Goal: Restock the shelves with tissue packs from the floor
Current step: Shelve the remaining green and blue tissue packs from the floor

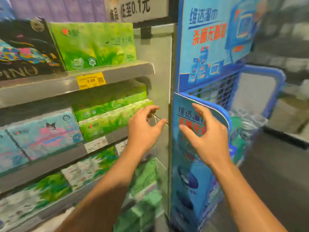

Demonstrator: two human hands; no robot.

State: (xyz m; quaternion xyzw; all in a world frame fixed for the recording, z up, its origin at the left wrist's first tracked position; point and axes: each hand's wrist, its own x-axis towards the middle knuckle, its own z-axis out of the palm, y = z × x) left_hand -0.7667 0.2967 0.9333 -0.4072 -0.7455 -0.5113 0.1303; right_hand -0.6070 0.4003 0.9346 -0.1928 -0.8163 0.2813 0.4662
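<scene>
1. Green tissue packs (113,114) lie stacked two high at the middle shelf's (50,161) right end, beside the grey end panel (160,67).
2. A blue wire cart (260,91) stands right, holding wrapped packs.
3. Left hand (143,129) and right hand (205,136) hover spread, holding nothing, just before the stack.

Two tissue packs (113,118) lying stacked on the middle shelf (50,158), cart (260,84) standing right of the shelving, both hands hovering between.
</scene>
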